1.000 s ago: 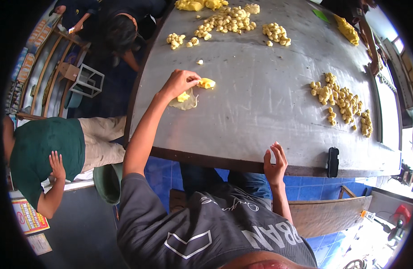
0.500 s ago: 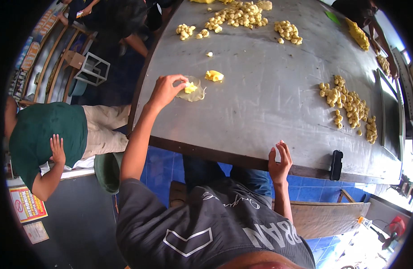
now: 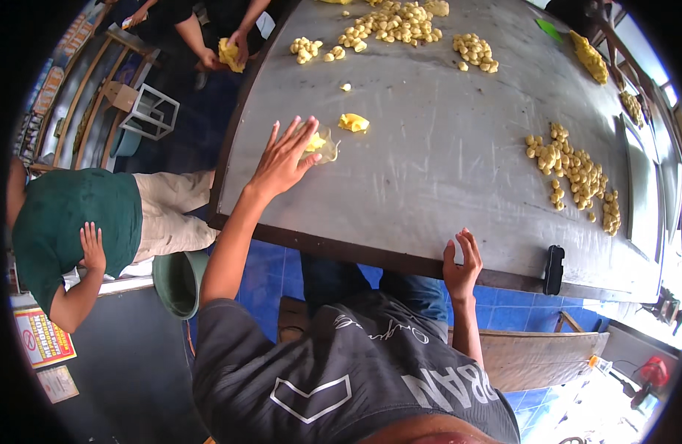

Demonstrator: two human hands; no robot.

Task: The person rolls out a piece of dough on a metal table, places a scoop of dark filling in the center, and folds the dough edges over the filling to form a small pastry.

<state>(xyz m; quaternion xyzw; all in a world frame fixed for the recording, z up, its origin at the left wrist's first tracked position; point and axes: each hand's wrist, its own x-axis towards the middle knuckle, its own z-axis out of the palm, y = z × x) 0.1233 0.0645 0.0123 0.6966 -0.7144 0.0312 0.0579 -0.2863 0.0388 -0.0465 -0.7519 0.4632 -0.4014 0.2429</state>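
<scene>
My left hand (image 3: pixel 282 161) is open, its fingers spread and pointing away from me. It lies partly over a thin translucent sheet (image 3: pixel 331 152) that bears a soft yellow lump (image 3: pixel 314 143) and hides some of both. Just beyond, to the right, a second yellow lump (image 3: pixel 353 123) sits on the grey metal tabletop (image 3: pixel 415 185). At the near table edge my right hand (image 3: pixel 463 266) rests with nothing in it, thumb and fingers apart.
Piles of small pale-yellow balls lie at the table's far side (image 3: pixel 391 26) and right side (image 3: pixel 574 170). A black holder (image 3: pixel 553 270) is on the near right edge. To the left are a person in a green shirt (image 3: pixel 82 229) and a green bin (image 3: pixel 179 285).
My left hand has let go of the yellow lump and spread its fingers over the sheet. Another person's hands with a yellow mass have come into view at the far left. My right hand stays put.
</scene>
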